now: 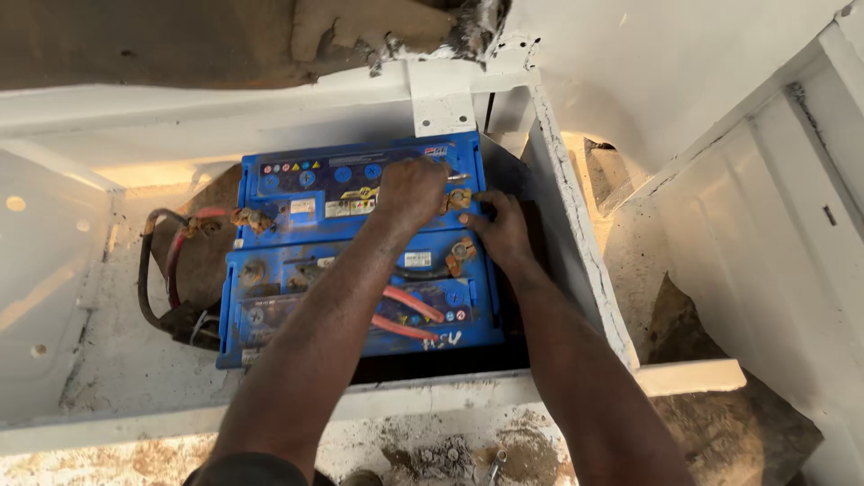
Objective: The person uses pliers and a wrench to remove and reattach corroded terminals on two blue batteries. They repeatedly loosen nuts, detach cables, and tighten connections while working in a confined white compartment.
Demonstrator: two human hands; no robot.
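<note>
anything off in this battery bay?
Yes. The white bay frame has chipped, flaking paint with dirt on its front ledge. Terminal clamps look corroded. Both hands, left and right, sit at the right-side terminal.

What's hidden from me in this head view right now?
- Far battery terminal: covered by left hand; any tool unseen.
- Right hand fingertips: pressed beside that clamp, grip unclear.
- Near battery top: partly hidden by the left forearm.
- Cable ends: in shadow, left of the batteries.
</note>
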